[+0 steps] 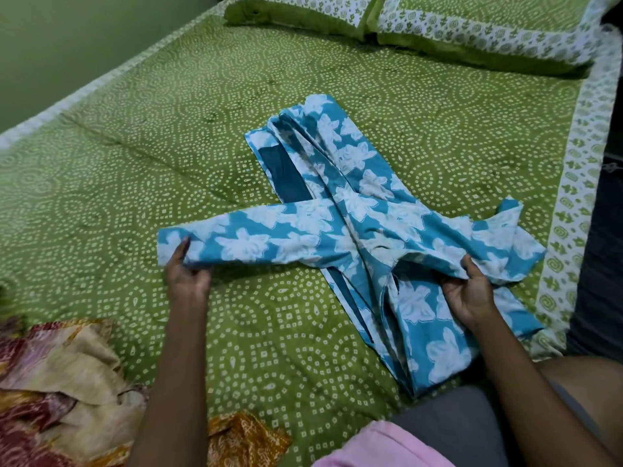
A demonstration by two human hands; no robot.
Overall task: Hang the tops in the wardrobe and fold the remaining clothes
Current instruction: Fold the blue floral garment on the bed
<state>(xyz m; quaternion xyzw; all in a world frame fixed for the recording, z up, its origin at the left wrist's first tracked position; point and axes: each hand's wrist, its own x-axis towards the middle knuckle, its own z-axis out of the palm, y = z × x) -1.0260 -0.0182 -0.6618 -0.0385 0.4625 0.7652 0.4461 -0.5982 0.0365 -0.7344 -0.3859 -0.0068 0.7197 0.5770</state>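
A blue garment with white flowers (354, 203) lies on the green bed, folded lengthwise, with one long part laid crosswise over it. My left hand (187, 274) pinches the left end of that crosswise part, thumb on top. At the right side my right hand (470, 291) grips a bunched fold of the same cloth, fingers curled under it. Both hands hold the cloth just above the bedspread.
A cream, red and orange pile of clothes (57, 382) sits at the near left corner of the bedspread (168, 129). Two green pillows (421, 25) lie at the head of the bed. A green wall (67, 35) runs along the left side. Pink cloth (377, 446) lies at the bottom edge.
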